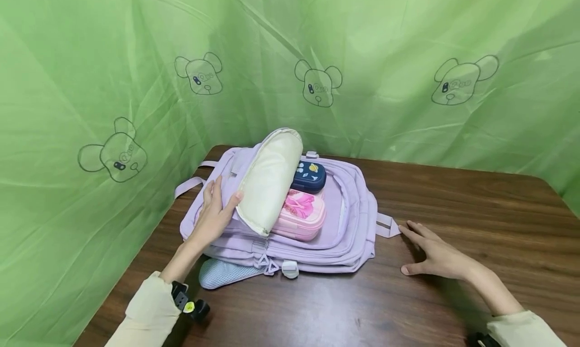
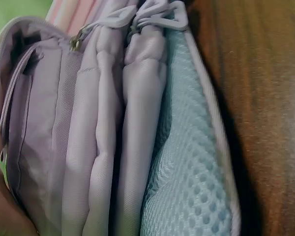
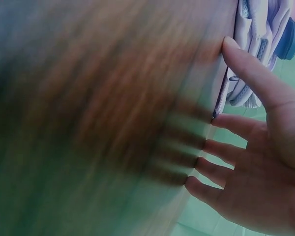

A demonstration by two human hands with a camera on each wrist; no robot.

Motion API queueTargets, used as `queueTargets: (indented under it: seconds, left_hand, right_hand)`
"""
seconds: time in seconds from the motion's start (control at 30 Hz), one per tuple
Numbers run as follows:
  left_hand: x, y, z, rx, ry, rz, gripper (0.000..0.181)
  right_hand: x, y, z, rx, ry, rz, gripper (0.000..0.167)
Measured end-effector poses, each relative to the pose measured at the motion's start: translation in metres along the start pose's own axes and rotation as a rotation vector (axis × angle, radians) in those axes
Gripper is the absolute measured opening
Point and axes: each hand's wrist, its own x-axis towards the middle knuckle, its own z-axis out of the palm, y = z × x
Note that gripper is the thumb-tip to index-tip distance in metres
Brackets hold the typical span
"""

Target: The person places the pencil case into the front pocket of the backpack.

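A lilac backpack (image 1: 353,206) lies flat on the wooden table. Its front pocket flap (image 1: 271,186), with a cream lining, is folded up towards the left. My left hand (image 1: 212,216) holds the flap by its edge, thumb over the rim and the other fingers on the outer side. Beneath the flap a pink pencil case (image 1: 308,218) and a navy pencil case (image 1: 312,175) with small space pictures stick partly out, the rest hidden. At the bag's right, near a strap loop (image 1: 386,226), my right hand (image 1: 435,256) rests its spread fingertips on the table.
A light-blue mesh side pocket (image 1: 226,272) and zip pulls (image 1: 267,263) lie along the bag's near side. Straps (image 1: 188,187) extend at the left. Green curtains (image 1: 362,35) with mouse-like drawings hang behind the table (image 1: 498,226) and at its left.
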Motion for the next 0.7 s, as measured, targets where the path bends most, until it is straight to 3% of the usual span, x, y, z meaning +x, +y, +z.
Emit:
queueTargets:
  seconds: [0.3, 0.5, 0.7]
  left_hand:
    - [-0.002, 0.012, -0.008, 0.023, 0.095, -0.01, 0.089]
    - [-0.003, 0.019, -0.008, 0.022, 0.18, 0.092, 0.084]
    - [-0.006, 0.03, -0.004, 0.02, 0.212, 0.153, 0.075]
  right_hand:
    - [0.003, 0.002, -0.001, -0.036, 0.006, -0.029, 0.093]
    - [0.001, 0.0, 0.0, -0.037, 0.011, -0.024, 0.093]
    - [0.0, 0.0, 0.0, -0.029, 0.007, -0.016, 0.093]
